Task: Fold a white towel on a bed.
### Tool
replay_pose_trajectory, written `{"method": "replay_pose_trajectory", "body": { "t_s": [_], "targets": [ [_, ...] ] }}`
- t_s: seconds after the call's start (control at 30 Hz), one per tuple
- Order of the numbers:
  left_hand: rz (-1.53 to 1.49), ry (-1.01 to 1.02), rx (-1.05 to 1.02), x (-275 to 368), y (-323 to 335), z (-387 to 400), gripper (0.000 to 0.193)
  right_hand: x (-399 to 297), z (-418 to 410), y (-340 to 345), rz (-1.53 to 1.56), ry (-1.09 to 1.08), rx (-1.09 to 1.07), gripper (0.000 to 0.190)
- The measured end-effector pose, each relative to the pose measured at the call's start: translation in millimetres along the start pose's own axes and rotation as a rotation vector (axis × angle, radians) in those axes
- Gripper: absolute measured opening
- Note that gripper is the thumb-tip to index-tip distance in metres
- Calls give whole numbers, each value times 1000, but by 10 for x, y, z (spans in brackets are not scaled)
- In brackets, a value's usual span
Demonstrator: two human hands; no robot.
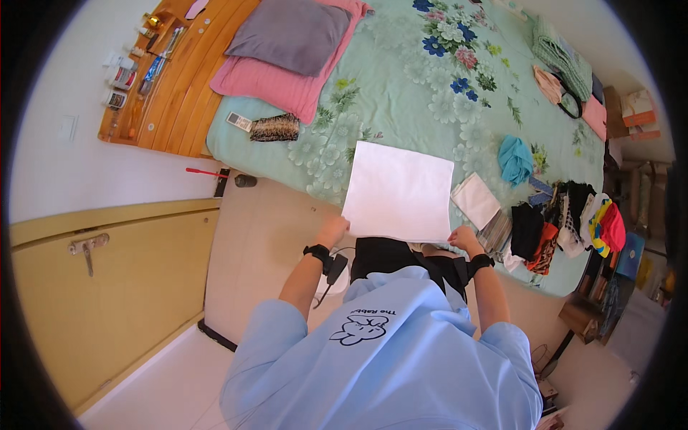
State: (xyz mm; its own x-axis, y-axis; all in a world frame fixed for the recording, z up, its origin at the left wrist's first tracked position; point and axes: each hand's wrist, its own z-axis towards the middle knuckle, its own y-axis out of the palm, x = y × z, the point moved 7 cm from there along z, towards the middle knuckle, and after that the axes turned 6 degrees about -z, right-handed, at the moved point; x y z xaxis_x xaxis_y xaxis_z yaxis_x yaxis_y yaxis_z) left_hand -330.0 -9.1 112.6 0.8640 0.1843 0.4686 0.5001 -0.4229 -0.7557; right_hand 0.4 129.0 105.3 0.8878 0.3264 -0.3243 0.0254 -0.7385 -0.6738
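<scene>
A white square cloth (pixel 400 191) lies spread flat at the near edge of the bed, its front edge by my lap. My left hand (pixel 334 228) grips its near left corner. At the near right corner, my right hand (pixel 464 237) pinches the cloth between thumb and fingers. Just right of it rests a folded cream cloth (pixel 476 200), with a striped folded cloth (pixel 495 231) close to my right wrist. Black straps circle both wrists, and a small dark device hangs from the left one.
Folded garments (pixel 572 217) line the bed's right side, near a crumpled turquoise cloth (pixel 515 160). Pillows (pixel 293 35) lie by the wooden headboard (pixel 188 80), with a remote control (pixel 239 121) and furry cloth (pixel 274 128) near them. A yellow door (pixel 115 301) stands left.
</scene>
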Motion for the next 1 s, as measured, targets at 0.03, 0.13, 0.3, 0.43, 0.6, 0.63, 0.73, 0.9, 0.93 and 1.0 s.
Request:
{"method": "replay_pose_trajectory", "body": {
  "t_s": [0.03, 0.13, 0.3, 0.43, 0.6, 0.63, 0.73, 0.9, 0.93, 1.0],
  "targets": [
    [2, 3, -7, -29, 92, -33, 12, 35, -15, 113, 1, 26, -74, 7],
    [-118, -62, -85, -215, 336, -54, 14, 46, -67, 297, -19, 83, -94, 6],
    [-263, -115, -45, -429, 376, 200, 14, 163, 30, 338, -24, 165, 29, 13],
    [-449, -198, 49, -636, 139, 585, 17, 254, 228, 191, 64, 202, 195, 15],
    [-773, -218, 359, -807, -210, 1245, 19, 713, 741, 79, 686, 260, 386, 20],
    [-769, -219, 339, -791, -211, 1428, 19, 802, 881, 89, 696, 277, 381, 20],
    [-1044, -261, 438, -827, -167, 1726, 16, 865, 1147, 143, 1071, 358, 310, 23],
    [-1022, -325, 648, -983, -115, 2033, 15, 780, 1577, 5, 1235, 160, 493, 20],
    [-990, -332, 675, -953, -117, 2083, 15, 828, 1654, 23, 1244, 174, 488, 20],
    [-906, -358, 716, -1052, -156, 2018, 16, 709, 1726, -100, 1338, 144, 533, 19]
  ]
}}
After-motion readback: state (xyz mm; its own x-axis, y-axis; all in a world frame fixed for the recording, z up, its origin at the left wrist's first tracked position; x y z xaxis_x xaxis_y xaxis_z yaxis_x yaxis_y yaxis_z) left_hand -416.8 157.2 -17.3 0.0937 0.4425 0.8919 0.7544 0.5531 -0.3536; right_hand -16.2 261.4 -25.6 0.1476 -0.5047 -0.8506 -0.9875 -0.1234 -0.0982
